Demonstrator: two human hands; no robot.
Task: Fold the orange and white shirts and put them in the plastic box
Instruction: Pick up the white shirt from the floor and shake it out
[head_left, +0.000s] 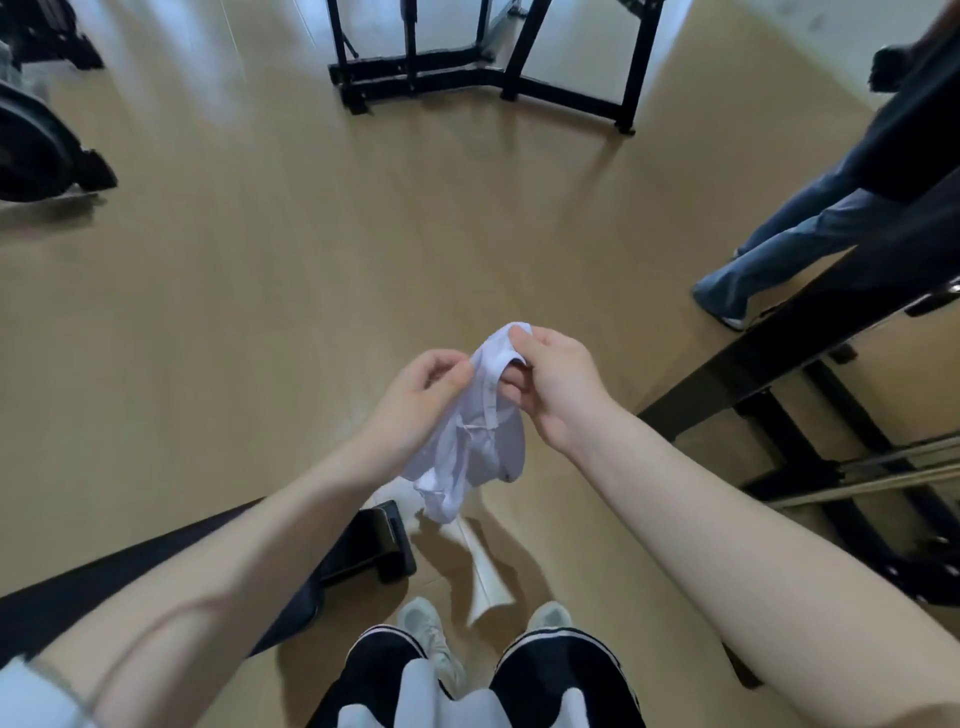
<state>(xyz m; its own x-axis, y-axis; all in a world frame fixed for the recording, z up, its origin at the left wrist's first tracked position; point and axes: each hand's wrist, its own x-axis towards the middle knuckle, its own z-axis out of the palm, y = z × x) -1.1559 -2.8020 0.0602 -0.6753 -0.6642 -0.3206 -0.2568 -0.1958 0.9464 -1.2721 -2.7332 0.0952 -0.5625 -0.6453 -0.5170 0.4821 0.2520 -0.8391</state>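
Observation:
A small white shirt (467, 441) hangs bunched in front of me, above the wooden floor. My left hand (426, 387) pinches its upper left edge between thumb and fingers. My right hand (550, 379) grips its top edge, near the collar, with fingers curled through the fabric. The rest of the shirt dangles below both hands, down toward my shoes. No orange shirt and no plastic box appear in the view.
A black table edge (779, 343) runs diagonally at the right, with its frame below. A black stand base (374, 545) sits on the floor near my left foot. Another person's legs in jeans (789, 249) stand at the right. Black metal frames (488, 78) stand ahead.

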